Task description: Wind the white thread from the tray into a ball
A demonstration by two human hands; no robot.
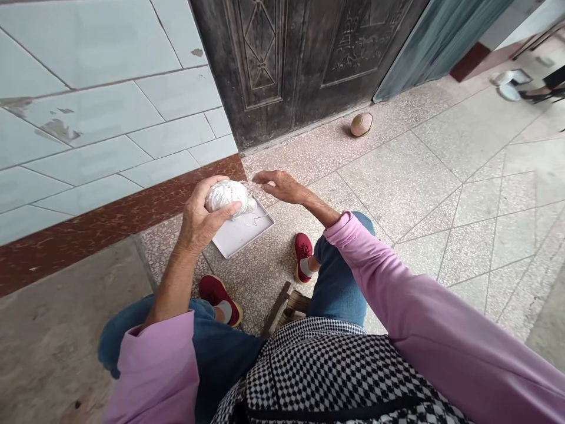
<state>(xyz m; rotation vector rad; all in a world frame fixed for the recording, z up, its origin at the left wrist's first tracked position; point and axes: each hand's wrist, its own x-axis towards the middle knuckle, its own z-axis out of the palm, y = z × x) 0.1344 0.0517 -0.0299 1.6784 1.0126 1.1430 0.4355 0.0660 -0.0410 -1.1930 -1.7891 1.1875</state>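
My left hand (pixel 200 221) is wrapped around a ball of white yarn (pixel 227 197), with the thumb across its near side. A looser bunch of yarn bulges from the ball's right side. Just right of the ball is my right hand (pixel 282 185), its fingers pointing left and drawn together around what looks like a thin yarn strand. The strand is too fine to follow clearly. Below the ball, a shallow white tray (pixel 241 238) lies on the floor with some loose white yarn in it.
Two red shoes (pixel 216 294) stand on the speckled floor (pixel 375 171), near a low wooden stool (pixel 282 306) under me. A tiled wall (pixel 101 118) rises at left. A dark carved door (pixel 273 70) is ahead, with a round brownish object (pixel 362 124) by it.
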